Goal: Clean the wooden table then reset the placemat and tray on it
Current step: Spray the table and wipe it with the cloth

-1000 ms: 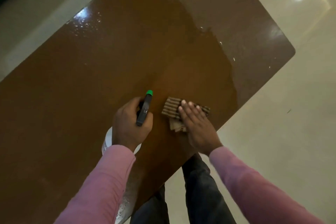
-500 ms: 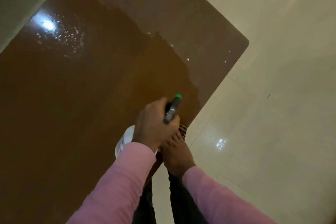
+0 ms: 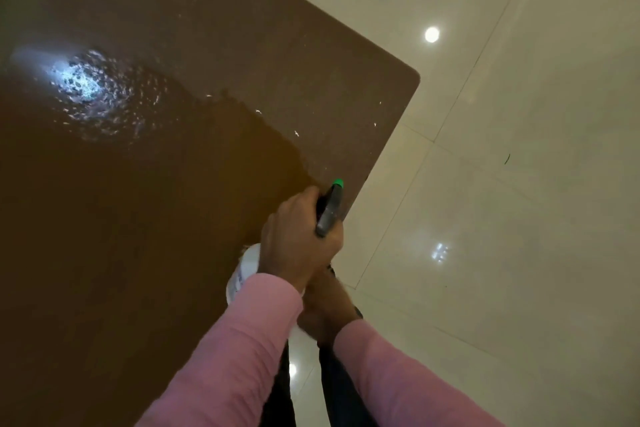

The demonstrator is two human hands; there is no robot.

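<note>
The brown wooden table (image 3: 173, 201) fills the left of the view, glossy, with spray droplets (image 3: 90, 87) near its left side and a wet patch across the middle. My left hand (image 3: 299, 243) grips a white spray bottle (image 3: 247, 270) with a dark trigger head and green nozzle (image 3: 337, 183), held over the table's right edge. My right hand (image 3: 325, 312) sits just below and behind the left hand at that edge, mostly hidden. The cloth is not visible, so whether the right hand holds it is unclear. No placemat or tray is in view.
Pale glossy floor tiles (image 3: 519, 218) with ceiling-light reflections lie to the right of the table. The table's rounded corner (image 3: 414, 74) is at upper right. My dark trouser legs (image 3: 339, 392) stand close to the table's right edge.
My right hand slid the striped cloth back off the table toward its edge and went under my left hand. The view shifted, so the table corner looks nearer. The bottle stays in my left hand.
</note>
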